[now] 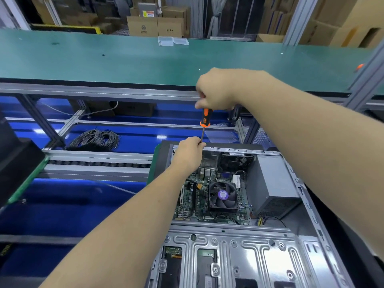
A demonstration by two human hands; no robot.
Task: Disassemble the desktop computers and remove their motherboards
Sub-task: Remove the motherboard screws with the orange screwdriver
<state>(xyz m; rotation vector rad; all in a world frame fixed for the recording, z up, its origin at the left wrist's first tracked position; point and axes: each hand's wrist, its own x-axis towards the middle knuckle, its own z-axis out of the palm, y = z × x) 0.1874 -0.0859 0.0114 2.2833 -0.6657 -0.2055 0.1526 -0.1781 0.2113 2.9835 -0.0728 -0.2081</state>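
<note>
An open grey metal desktop computer case (pixel 270 235) is laid on its side at lower right. Inside it, a green motherboard (pixel 199 202) is seated left of a grey box-shaped power supply (pixel 272 183), with a round black cooler fan (pixel 223 196) mounted on the board. A coil of grey cable (pixel 95 139) is placed left of the case, beneath a long green-topped bench (pixel 104 59). Brown cardboard boxes (pixel 154 26) are stacked behind the bench.

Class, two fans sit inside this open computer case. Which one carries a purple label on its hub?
The CPU cooler fan over the motherboard; its hub label is purple. The rear case fan, farther back, shows none.
</note>
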